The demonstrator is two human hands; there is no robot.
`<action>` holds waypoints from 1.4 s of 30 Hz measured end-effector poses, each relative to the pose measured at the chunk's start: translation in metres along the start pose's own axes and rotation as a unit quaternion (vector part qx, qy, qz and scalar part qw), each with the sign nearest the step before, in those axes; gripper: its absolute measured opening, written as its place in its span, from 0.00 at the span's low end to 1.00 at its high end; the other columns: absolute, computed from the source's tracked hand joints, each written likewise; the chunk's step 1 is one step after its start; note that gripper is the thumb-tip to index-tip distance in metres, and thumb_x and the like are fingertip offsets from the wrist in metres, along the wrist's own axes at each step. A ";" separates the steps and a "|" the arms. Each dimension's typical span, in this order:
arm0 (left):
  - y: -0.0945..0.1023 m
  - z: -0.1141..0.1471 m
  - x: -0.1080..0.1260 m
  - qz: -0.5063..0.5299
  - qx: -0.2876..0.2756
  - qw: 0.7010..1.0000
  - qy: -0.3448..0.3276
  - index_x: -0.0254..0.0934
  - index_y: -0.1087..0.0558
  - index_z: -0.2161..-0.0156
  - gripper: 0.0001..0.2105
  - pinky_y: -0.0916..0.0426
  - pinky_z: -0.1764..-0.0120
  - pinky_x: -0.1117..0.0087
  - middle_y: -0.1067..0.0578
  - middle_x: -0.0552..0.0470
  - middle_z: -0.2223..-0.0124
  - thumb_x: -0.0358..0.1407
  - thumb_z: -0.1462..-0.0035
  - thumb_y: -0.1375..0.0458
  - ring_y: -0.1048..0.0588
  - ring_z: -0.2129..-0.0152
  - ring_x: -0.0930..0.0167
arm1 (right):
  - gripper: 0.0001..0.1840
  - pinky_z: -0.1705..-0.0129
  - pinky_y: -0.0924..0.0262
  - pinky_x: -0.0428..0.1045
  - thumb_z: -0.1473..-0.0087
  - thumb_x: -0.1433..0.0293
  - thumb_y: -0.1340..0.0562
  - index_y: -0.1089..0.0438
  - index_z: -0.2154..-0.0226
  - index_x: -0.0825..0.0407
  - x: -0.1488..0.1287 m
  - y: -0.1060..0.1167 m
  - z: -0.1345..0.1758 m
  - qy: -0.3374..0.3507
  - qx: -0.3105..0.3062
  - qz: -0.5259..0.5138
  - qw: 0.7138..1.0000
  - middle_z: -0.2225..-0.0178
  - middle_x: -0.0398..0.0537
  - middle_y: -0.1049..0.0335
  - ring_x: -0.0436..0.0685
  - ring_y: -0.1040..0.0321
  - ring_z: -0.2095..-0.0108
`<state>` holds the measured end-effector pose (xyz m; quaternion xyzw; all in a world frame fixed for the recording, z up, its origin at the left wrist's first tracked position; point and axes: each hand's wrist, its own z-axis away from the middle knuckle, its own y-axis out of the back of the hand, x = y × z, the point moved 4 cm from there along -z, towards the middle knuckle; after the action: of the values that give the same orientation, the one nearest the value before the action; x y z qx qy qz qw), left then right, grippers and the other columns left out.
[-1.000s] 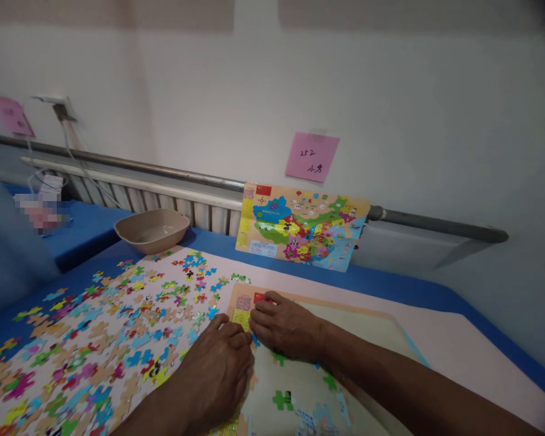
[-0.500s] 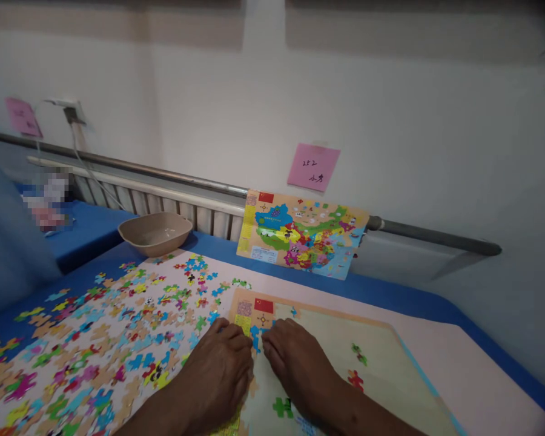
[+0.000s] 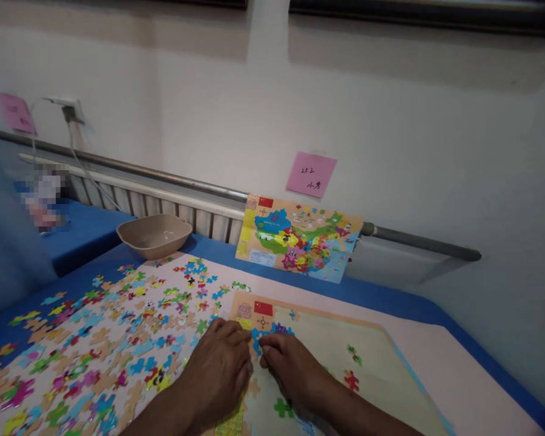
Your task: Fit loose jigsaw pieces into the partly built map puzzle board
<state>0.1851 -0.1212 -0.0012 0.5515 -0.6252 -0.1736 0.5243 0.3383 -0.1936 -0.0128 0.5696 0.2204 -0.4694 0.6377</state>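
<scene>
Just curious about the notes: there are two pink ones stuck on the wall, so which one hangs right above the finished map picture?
The pink note with handwriting, just above the map picture; the other pink note is far left, beside the wall socket.

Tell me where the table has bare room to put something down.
The pink mat right of the puzzle board, toward the blue table edge, is bare. So is the blue strip before the reference map. Left of the board, loose puzzle pieces crowd the mat.

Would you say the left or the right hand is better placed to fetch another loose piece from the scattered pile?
Probably the left hand. It rests at the puzzle board's left edge, right beside the loose pieces spread out to that side. The right hand lies on the board by the blue pieces and would have to cross over the left.
</scene>
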 end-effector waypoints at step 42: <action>-0.004 -0.003 0.004 -0.107 -0.106 0.987 -0.050 0.39 0.28 0.64 0.05 0.44 0.54 0.52 0.23 0.51 0.59 0.35 0.35 0.43 0.30 0.59 0.62 | 0.14 0.86 0.62 0.39 0.27 0.71 0.50 0.32 0.61 0.59 -0.022 -0.007 0.013 -0.243 0.017 -0.326 0.914 0.77 0.42 0.35 0.43 0.56 0.86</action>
<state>0.1897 -0.1247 -0.0015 0.5469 -0.5662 -0.3215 0.5261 0.3187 -0.1980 0.0044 0.3460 0.2239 -0.7785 0.4734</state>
